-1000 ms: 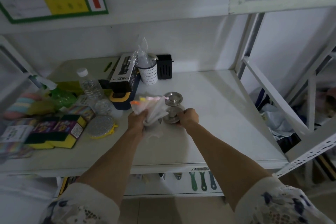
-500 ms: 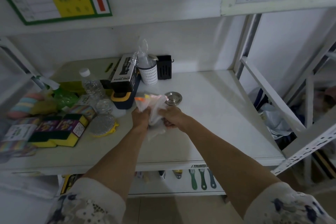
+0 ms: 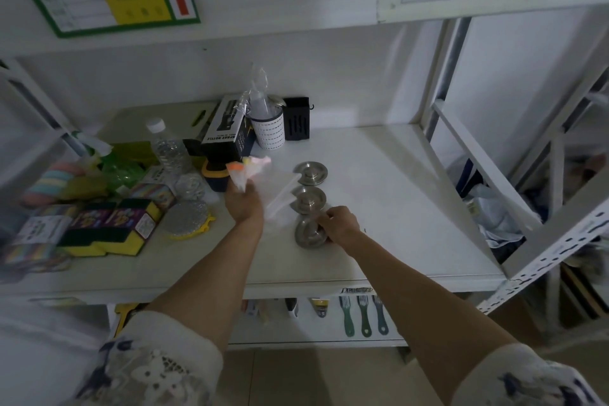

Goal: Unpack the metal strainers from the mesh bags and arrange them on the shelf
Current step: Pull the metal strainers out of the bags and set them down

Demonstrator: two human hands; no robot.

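White metal shelf (image 3: 412,208) under my hands, my left hand (image 3: 244,204) clenched on a bunch of pale mesh bags (image 3: 247,171), my right hand (image 3: 339,224) pinching the nearest round steel strainer (image 3: 308,236), two more round steel strainers (image 3: 309,201) lined up just beyond my right fingers.

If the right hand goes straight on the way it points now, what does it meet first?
The right hand already touches the nearest strainer. Going straight on, it would probably meet the middle strainer first, though depth is unclear.
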